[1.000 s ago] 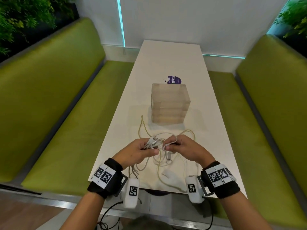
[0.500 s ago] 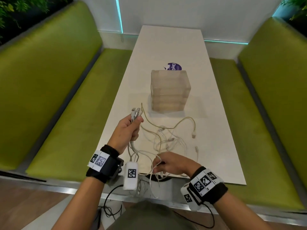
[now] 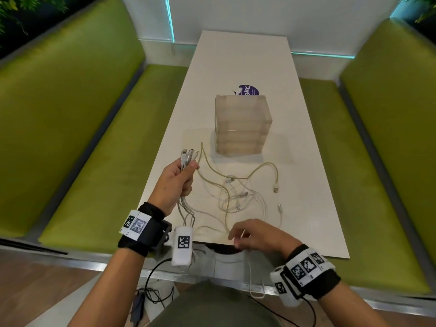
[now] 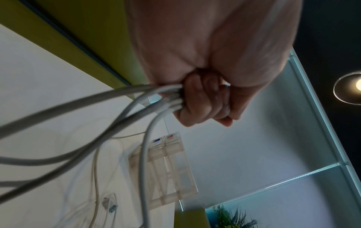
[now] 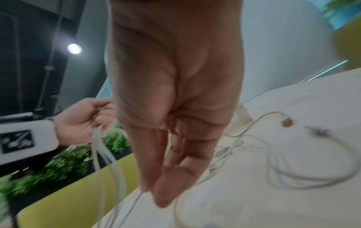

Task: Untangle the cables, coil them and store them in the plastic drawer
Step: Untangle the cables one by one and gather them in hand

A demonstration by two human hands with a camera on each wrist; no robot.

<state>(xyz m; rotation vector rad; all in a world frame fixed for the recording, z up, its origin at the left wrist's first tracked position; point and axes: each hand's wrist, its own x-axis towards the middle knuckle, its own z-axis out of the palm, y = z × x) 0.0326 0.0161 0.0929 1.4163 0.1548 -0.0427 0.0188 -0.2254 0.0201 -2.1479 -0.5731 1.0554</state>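
A clear plastic drawer unit [image 3: 243, 123] [image 4: 164, 169] stands mid-table with all drawers closed. In front of it lies a loose tangle of white and beige cables [image 3: 236, 192] [image 5: 273, 154], with a USB plug [image 3: 275, 187] at its right. My left hand [image 3: 188, 168] [image 4: 205, 100] is raised at the table's left edge and grips a bundle of several cables just below their plugs [image 3: 188, 154]. The strands trail down to the tangle. Over the table's near edge, my right hand [image 3: 238, 237] [image 5: 156, 185] pinches one thin white cable, which hangs down past the edge.
The white table [image 3: 306, 161] is long and narrow, with green benches [image 3: 94, 161] on both sides. A purple sticker [image 3: 249, 90] lies behind the drawer unit. Black wires [image 3: 153, 279] dangle below the near edge.
A second ago both hands worked together over the tangle. My left hand has lifted the plug bundle up and left; my right hand has drawn back to the near edge, spreading the cables.
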